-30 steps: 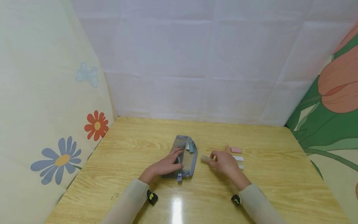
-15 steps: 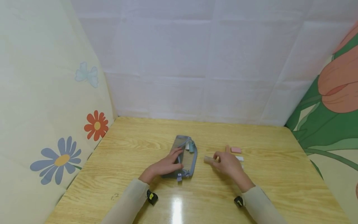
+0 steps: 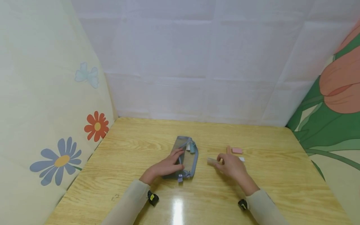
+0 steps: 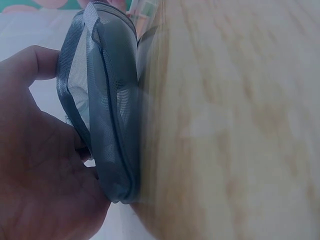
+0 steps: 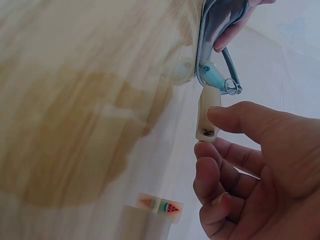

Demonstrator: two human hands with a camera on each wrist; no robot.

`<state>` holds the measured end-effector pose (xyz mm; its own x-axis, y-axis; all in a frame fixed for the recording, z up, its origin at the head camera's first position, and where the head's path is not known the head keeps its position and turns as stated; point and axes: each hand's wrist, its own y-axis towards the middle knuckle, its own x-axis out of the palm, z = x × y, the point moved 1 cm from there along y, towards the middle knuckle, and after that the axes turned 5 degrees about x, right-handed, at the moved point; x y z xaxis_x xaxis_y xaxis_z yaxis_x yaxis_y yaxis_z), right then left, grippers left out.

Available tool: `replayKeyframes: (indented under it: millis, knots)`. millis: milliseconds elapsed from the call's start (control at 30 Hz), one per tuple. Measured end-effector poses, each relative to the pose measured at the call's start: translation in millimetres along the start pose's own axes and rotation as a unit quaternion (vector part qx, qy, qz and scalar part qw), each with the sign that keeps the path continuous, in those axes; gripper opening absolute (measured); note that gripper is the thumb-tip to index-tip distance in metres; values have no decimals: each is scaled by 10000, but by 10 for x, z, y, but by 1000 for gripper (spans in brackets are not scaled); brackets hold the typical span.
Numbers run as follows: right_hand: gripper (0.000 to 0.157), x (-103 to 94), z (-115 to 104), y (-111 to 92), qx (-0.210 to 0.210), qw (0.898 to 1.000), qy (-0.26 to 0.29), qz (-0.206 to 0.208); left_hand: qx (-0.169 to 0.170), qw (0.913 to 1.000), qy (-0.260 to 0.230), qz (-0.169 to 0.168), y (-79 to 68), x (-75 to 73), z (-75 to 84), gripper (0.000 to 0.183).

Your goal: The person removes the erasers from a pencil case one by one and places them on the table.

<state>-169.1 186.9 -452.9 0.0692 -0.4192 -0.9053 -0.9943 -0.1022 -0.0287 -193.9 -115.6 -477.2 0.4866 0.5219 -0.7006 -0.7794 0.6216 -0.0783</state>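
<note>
My left hand rests on a grey-blue mesh zip pouch, its fingers spread over the near side. In the left wrist view the thumb lies at the edge of the pouch. My right hand pinches a small cream eraser-like block between thumb and fingers, just right of the pouch. The right wrist view shows a small dark mark near one end of the block. A teal tag with a metal ring hangs at the pouch's far end.
Beyond my right hand lie a pink block, an orange one and a white one, partly covered by the hand. Floral cloth borders the left side of the wooden table, and a white sheet hangs behind it.
My right hand has drawn slightly right and toward me with the cream block, away from the pouch. It now covers more of the pale blocks. My left hand has stayed still.
</note>
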Motion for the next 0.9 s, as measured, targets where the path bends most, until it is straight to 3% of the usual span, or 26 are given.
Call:
replayKeyframes:
  millis: [900]
  knots:
    - [17,-112,178,-224,41,9998,-206,76,-74,10000,-12,-30,-3,2,-1,83]
